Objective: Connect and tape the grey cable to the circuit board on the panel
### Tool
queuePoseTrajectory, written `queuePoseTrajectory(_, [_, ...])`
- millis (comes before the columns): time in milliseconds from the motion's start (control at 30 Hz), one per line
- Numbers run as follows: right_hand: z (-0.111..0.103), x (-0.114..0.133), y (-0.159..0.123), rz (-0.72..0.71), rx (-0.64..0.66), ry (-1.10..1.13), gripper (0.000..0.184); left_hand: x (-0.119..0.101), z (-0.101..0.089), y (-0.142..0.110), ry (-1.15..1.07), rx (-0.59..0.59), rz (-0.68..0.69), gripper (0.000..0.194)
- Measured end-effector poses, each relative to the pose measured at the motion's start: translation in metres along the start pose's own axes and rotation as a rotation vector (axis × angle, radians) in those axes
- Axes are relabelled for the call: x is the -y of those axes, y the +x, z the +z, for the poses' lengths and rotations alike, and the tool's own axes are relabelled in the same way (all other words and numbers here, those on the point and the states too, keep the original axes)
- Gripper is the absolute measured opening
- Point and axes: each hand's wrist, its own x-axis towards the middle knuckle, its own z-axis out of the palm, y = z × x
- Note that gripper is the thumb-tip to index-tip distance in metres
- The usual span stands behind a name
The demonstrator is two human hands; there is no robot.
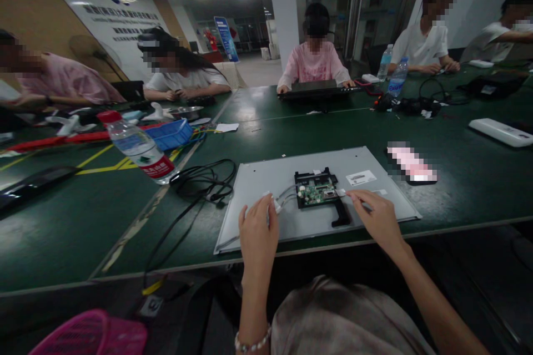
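Note:
A grey metal-backed flat panel (266, 177) lies on the table before me. On it sits a green circuit board (312, 195) in a black plastic bracket (342, 215). Grey cables (286, 195) run from the board's left side toward my left hand (259, 227), whose thumb and fingers close on a small white piece (275, 204) at the cables' end. At the board's right edge, my right hand (377, 216) pinches a small white tab (341, 192) between thumb and index finger; its exact kind is too small to tell.
Left of the panel lie a coiled black cable (208, 183), a water bottle (139, 150) and a blue basket (170, 134). A phone (411, 163) lies to the right, near a white device (499, 132). Several people sit around the table. A pink basket (95, 333) stands below.

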Motion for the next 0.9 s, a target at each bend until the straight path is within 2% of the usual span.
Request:
queuePoseTrajectory(167, [0.000,0.001,0.001,0.003,0.015,0.003,0.027,0.011,0.012,0.004,0.091,0.140,-0.008,0.040])
queuePoseTrajectory(267, [-0.001,0.002,0.001,0.007,0.018,0.003,0.027,0.012,0.016,0.002,0.098,0.183,-0.010,0.043])
queuePoseTrajectory(533, [-0.001,0.003,0.002,0.015,0.024,0.018,0.026,0.008,0.008,0.002,0.081,0.278,-0.074,0.045])
queuePoseTrajectory(767, [0.000,0.003,0.005,0.010,0.038,0.035,0.026,0.011,0.007,0.003,0.065,0.268,-0.058,0.047])
queuePoseTrajectory(900, [-0.003,0.003,0.008,0.005,0.051,0.019,0.024,0.009,0.007,0.005,-0.012,0.186,-0.052,0.046])
